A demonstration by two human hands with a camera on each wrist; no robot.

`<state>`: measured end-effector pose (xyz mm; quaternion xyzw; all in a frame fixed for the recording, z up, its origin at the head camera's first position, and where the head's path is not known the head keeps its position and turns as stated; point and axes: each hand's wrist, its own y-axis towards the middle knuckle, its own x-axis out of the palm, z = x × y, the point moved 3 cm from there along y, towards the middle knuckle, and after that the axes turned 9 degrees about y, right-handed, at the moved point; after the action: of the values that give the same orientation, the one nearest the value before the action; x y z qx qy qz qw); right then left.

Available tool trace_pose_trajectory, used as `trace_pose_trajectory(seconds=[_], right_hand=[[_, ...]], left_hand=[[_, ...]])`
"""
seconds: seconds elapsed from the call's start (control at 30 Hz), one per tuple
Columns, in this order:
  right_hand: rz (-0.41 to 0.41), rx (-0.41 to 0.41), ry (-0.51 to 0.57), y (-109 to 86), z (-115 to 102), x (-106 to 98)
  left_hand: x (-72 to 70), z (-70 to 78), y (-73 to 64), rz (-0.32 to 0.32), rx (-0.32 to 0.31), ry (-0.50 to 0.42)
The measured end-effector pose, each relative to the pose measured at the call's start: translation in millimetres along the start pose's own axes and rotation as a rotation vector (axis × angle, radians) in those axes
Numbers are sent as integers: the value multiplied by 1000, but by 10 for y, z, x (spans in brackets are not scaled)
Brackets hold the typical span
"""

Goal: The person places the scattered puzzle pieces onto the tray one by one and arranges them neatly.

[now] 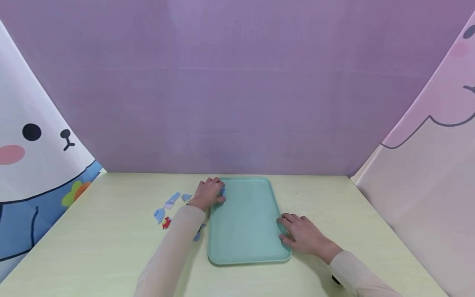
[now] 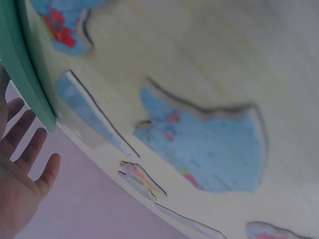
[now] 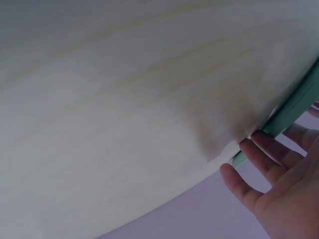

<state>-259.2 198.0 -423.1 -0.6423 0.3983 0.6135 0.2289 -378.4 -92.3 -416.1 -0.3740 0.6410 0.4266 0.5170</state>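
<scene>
A pale green rectangular tray lies on the table between the two hands. My left hand is over its far left corner. Between thumb and index finger there, a small blue puzzle piece shows, mostly covered; in the left wrist view the other fingers are spread and the piece is hidden. Along the tray's right side, my right hand rests on the rim, its fingers fairly straight against the edge. Left of the tray lie several puzzle pieces, including a large blue one.
More loose pieces are on the table, among them a red one and a blue one. A purple backdrop rises behind the table. Printed cloth panels hang at the left and right.
</scene>
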Motion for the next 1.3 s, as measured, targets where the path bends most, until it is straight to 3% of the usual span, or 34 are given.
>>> trace_pose_trajectory(seconds=[0.27,0.67,1.3], right_hand=[[-2,-5,-5,-7,21,12],[-1,1,-3,-8,30,18],[4,-16,-10,-7,42,22]], left_hand=[[-50,-3,-56,-31,10,15],[-167,-55,-207,-27,49,28],[-252,-164,-562,120,131,34]])
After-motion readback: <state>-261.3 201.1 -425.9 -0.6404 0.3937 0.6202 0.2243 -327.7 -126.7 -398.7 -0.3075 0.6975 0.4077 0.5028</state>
